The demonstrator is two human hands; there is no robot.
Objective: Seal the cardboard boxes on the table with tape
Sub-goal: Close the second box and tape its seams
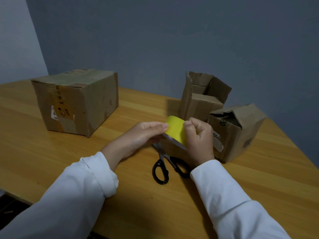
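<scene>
Both hands are on the yellow tape roll (176, 131), held up over the wooden table (120, 169) right above the black-handled scissors (165, 165). Left hand (145, 135) pinches its left edge with thumb and fingertips, right hand (200, 137) is curled tight round the right side. The roll's axis runs roughly left-right, tilted down to the right. Big taped box (77, 102) sits far left, an open box (202, 95) and a crumpled box (236, 131) on the right.

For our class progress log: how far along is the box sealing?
Done: the large closed cardboard box carries tape, perhaps old. In hand: both hands, left and right, hold the yellow tape roll. Left: the open-flapped box and crumpled box look unsealed.
</scene>
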